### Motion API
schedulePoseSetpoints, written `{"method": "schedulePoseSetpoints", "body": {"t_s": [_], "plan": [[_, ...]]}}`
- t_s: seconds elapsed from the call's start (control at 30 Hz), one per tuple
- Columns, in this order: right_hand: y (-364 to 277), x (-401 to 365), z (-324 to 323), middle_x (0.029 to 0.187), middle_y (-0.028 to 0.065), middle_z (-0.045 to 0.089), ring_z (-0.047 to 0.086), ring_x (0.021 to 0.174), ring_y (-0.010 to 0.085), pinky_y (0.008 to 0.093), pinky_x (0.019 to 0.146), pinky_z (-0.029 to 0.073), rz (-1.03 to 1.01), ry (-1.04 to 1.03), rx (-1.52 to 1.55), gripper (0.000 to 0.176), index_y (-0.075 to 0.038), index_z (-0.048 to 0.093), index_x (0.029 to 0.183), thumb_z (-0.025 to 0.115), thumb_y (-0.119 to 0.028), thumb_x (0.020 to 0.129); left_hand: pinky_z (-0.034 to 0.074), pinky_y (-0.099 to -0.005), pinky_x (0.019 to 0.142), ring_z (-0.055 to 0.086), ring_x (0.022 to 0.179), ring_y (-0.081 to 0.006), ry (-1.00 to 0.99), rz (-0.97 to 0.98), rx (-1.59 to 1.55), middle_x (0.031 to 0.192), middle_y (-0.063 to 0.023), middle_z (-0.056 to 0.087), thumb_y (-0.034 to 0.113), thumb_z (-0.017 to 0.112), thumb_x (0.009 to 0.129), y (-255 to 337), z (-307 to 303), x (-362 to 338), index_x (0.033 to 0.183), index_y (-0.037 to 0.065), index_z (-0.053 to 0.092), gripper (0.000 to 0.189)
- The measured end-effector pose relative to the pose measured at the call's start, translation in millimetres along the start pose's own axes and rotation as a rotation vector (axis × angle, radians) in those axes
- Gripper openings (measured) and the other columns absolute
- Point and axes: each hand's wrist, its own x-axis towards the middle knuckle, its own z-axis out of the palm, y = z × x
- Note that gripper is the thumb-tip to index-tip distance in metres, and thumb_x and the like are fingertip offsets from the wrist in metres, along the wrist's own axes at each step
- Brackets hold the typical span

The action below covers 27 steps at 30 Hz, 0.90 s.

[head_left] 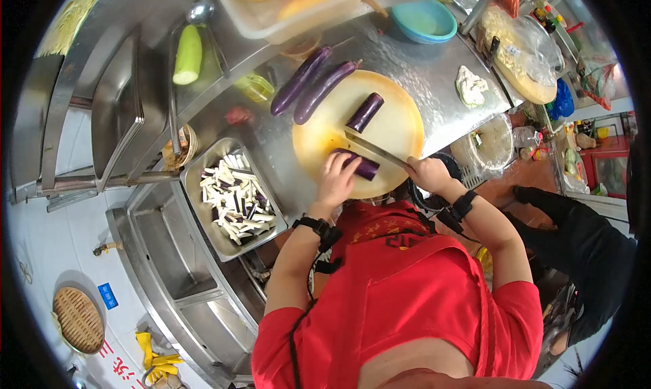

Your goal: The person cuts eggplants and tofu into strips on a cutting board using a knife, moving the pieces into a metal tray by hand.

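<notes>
On the round cutting board [404, 111], the left hand [337, 179] is curling its fingers over the near eggplant piece [367, 168], gripping it against the surface. The right hand [430, 174] is closing around the handle of a knife [378, 148], whose blade is lying between this piece and the far eggplant piece [365, 112]. Whether the edge is touching the board cannot be told. The far piece is resting on the board, untouched by either hand. Two whole eggplants [326, 92] are lying side by side at the board's left, the nearer one overlapping its rim. Further left, a metal tray [205, 216] is holding a loose heap of cut eggplant sticks [237, 198], some showing purple skin. Beyond the board, a blue bowl [424, 23] is standing on the metal counter [442, 84].
</notes>
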Motion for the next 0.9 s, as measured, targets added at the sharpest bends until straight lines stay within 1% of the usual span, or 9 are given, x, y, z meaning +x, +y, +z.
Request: {"method": "schedulePoseSetpoints", "body": {"t_s": [0.03,0.1,0.13,0.23,0.33,0.43,0.63,0.8,0.9], "plan": [[0,-5,2,0.060,0.0178,0.059,0.060,0.057,0.0360,0.0470,0.052,0.047,0.008,-0.002,0.005,0.025,-0.006,0.052,0.089,0.047,-0.031,0.088,0.037,-0.0412,0.094,0.043,0.112,-0.0315,-0.008,0.003,-0.003,0.115,-0.0085,0.048,0.006,0.063,0.071,-2,8,-8,0.110,0.013,0.060,0.039],[-2,-13,2,0.060,0.0176,0.059,0.060,0.056,0.0356,0.0463,0.051,0.047,-0.014,-0.015,-0.018,0.026,-0.006,0.052,0.088,0.048,-0.031,0.088,0.037,-0.0410,0.094,0.043,0.112,-0.0321,0.203,-0.095,-0.099,0.113,-0.0092,0.048,0.006,0.061,0.075,-4,20,-18,0.107,0.009,0.060,0.031],[-5,-15,-1,0.059,0.0173,0.059,0.060,0.056,0.0347,0.0452,0.050,0.047,-0.010,-0.028,-0.022,0.025,-0.005,0.051,0.087,0.049,-0.030,0.087,0.037,-0.0413,0.093,0.043,0.110,-0.0318,0.274,-0.077,-0.055,0.112,-0.0096,0.047,0.008,0.060,0.079,-3,24,-20,0.103,0.007,0.060,0.024],[-12,-18,-10,0.058,0.0169,0.058,0.060,0.055,0.0340,0.0446,0.049,0.047,-0.083,0.096,0.006,0.024,-0.005,0.051,0.086,0.050,-0.029,0.087,0.037,-0.0415,0.090,0.044,0.106,-0.0310,0.292,-0.083,0.021,0.111,-0.0090,0.046,0.009,0.061,0.079,-6,34,-23,0.100,0.007,0.060,0.021],[-21,-14,-28,0.056,0.0166,0.057,0.060,0.053,0.0337,0.0444,0.049,0.048,-0.119,0.050,0.011,0.023,-0.005,0.052,0.086,0.050,-0.028,0.087,0.042,-0.0396,0.085,0.049,0.099,-0.0303,0.385,-0.068,0.064,0.104,-0.0082,0.049,0.005,0.066,0.072,-9,43,-22,0.095,0.010,0.061,0.024],[-23,-9,-35,0.054,0.0160,0.057,0.059,0.052,0.0335,0.0444,0.049,0.048,-0.142,-0.031,0.003,0.023,-0.005,0.053,0.086,0.050,-0.028,0.086,0.038,-0.0409,0.087,0.045,0.102,-0.0304,0.387,-0.059,0.056,0.107,-0.0074,0.047,0.009,0.064,0.076,-14,49,-25,0.096,0.011,0.061,0.020],[-29,0,-34,0.059,0.0162,0.059,0.061,0.055,0.0327,0.0441,0.050,0.048,-0.102,-0.134,-0.026,0.023,-0.005,0.053,0.090,0.049,-0.027,0.087,0.039,-0.0408,0.085,0.046,0.101,-0.0301,0.373,-0.042,0.049,0.105,-0.0070,0.048,0.006,0.066,0.073,-14,47,-23,0.097,0.011,0.060,0.025],[-44,36,24,0.062,0.0149,0.062,0.063,0.058,0.0309,0.0424,0.051,0.050,-0.106,-0.140,-0.090,0.021,-0.004,0.052,0.093,0.049,-0.023,0.084,0.039,-0.0409,0.085,0.047,0.099,-0.0309,0.382,-0.016,0.038,0.104,-0.0078,0.048,0.006,0.065,0.073,-15,47,-22,0.098,0.011,0.059,0.026],[-44,35,32,0.065,0.0134,0.063,0.064,0.058,0.0292,0.0419,0.051,0.050,-0.117,-0.136,-0.097,0.021,-0.004,0.051,0.095,0.051,-0.019,0.080,0.039,-0.0416,0.085,0.047,0.099,-0.0314,0.408,0.012,0.061,0.104,-0.0085,0.048,0.006,0.065,0.073,-17,50,-26,0.098,0.011,0.058,0.027]]}}
